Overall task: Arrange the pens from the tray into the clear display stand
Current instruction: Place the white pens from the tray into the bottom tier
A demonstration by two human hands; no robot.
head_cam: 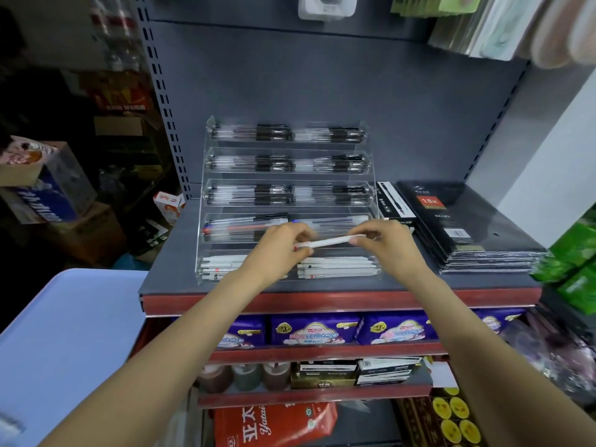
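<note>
A clear tiered display stand (pixel 206 175) sits on the grey shelf, its upper rows filled with black-and-clear pens and its lowest row holding white pens (pixel 338 269). In front of the lower tiers I hold one white pen (pixel 329 242) level between both hands. My left hand (pixel 277 250) pinches its left end and my right hand (pixel 387 246) pinches its right end. A pale blue tray (pixel 64 343) lies at the lower left; no pens show on the part in view.
Black notebooks (pixel 467 227) and a black pen box (pixel 392 201) are stacked right of the stand. The shelf's red front edge (pixel 322 301) runs below my hands. Purple packs and boxes fill lower shelves. Cartons stand at the left.
</note>
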